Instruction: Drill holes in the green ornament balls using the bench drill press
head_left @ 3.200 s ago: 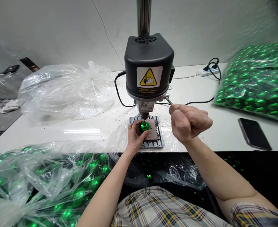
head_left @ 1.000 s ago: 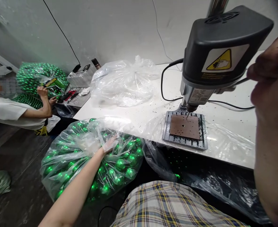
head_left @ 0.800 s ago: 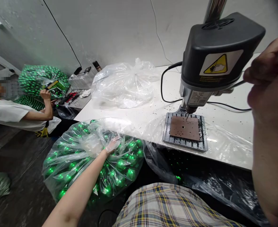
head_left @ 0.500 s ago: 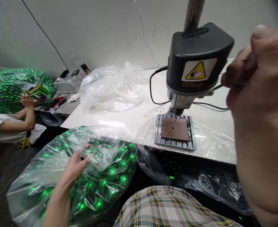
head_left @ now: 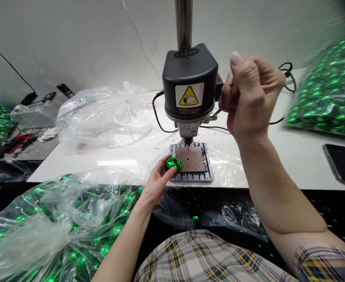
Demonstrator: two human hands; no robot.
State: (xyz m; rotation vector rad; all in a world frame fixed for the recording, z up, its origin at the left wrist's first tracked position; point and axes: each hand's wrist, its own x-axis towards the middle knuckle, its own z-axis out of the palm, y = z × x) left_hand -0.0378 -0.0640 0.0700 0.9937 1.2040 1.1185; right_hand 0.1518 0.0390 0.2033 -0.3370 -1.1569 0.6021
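Observation:
My left hand point(head_left: 157, 176) grips a shiny green ball point(head_left: 173, 165) between thumb and fingers, at the left edge of the drill press base point(head_left: 209, 168). On that base lies a brown square board point(head_left: 194, 158) with a small hole and dark shavings scattered about. Above it stands the black drill press point(head_left: 190, 72), its thin bit pointing down at the board. Beside the drill head, my right hand point(head_left: 250, 94) is raised and closed around the end of the feed lever point(head_left: 216, 113), most of which the fingers hide.
A clear bag of green balls point(head_left: 81, 231) lies at lower left, below the white table point(head_left: 84, 162). Crumpled clear plastic point(head_left: 102, 113) sits at the back left. To the right are another bag of green balls point(head_left: 331, 90) and a phone point(head_left: 342, 162).
My left hand has moved from the open bag over to the drill base, now with a green ball in it. My right hand stays at the lever. The view has turned right.

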